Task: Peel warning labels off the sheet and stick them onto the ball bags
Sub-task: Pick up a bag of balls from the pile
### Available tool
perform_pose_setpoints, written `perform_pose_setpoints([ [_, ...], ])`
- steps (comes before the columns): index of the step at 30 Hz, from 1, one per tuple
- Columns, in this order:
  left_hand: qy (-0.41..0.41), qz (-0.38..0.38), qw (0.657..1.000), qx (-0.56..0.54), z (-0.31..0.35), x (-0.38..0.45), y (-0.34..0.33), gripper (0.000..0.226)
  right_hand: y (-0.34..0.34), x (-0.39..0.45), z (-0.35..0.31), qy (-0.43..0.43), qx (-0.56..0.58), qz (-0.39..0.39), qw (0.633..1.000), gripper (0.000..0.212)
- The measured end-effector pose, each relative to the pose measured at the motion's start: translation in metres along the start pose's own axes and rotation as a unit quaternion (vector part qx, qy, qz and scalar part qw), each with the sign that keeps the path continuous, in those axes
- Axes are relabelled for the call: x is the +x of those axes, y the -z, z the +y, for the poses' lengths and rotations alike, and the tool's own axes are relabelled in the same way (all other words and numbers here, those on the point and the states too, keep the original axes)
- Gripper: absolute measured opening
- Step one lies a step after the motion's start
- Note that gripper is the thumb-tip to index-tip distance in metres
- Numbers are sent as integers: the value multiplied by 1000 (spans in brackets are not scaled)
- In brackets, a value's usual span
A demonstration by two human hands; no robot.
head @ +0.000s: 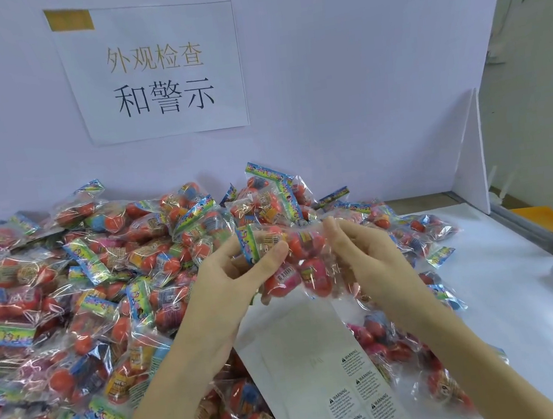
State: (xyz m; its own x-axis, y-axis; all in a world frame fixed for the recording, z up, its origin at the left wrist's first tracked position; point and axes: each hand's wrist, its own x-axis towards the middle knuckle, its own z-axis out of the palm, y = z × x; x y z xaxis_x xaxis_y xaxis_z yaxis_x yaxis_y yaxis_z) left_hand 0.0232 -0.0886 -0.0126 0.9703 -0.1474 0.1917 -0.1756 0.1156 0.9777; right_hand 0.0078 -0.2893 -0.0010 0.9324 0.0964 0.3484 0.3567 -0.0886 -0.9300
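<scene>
While both hands hold one ball bag (294,259) above the desk (504,286), the left hand (237,272) grips its header end and the right hand (362,251) pinches its clear end. Below it, the label sheet (325,376) lies flat beside the bag pile (70,284).

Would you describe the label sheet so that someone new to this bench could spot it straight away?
Start at the big paper sign on the wall, then drop down past the pile of ball bags to the table's near edge. The label sheet lies flat between the person's forearms, below the bag both hands hold. It is the only plain white strip, with small black-printed WARNING labels on its lower part.
</scene>
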Motion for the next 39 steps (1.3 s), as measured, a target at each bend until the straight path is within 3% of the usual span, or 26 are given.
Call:
perform_pose_setpoints([
  [3, 8, 14, 1000, 8, -2, 0, -3, 42, 0, -1, 2, 27, -16, 32, 999, 40],
  [7, 2, 54, 999, -3, -3, 2, -3, 27, 0, -2, -2, 2, 19, 52, 998, 32],
  [11, -54, 82, 995, 15, -5, 3, -3, 27, 6, -2, -7, -69, 58, 11, 996, 30],
  [16, -120, 140, 980, 79, -10, -1, -7, 34, -2, 0, -3, -99, 68, -19, 993, 34],
  [21, -148, 201, 963, 102, -7, -1, -4, 40, 0, -3, 0, -108, 29, -144, 983, 30],
  [28, -108, 181, 976, 58, -6, 1, -1, 48, 7, 3, 6, -37, -27, -70, 997, 19],
  [35, -50, 158, 984, -57, -7, 1, 0, 52, 17, 4, 3, 3, -31, -68, 997, 22],
  [39, -92, 188, 976, 60, -11, 0, -7, 34, 19, 6, 10, 16, 2, 32, 999, 22],
])
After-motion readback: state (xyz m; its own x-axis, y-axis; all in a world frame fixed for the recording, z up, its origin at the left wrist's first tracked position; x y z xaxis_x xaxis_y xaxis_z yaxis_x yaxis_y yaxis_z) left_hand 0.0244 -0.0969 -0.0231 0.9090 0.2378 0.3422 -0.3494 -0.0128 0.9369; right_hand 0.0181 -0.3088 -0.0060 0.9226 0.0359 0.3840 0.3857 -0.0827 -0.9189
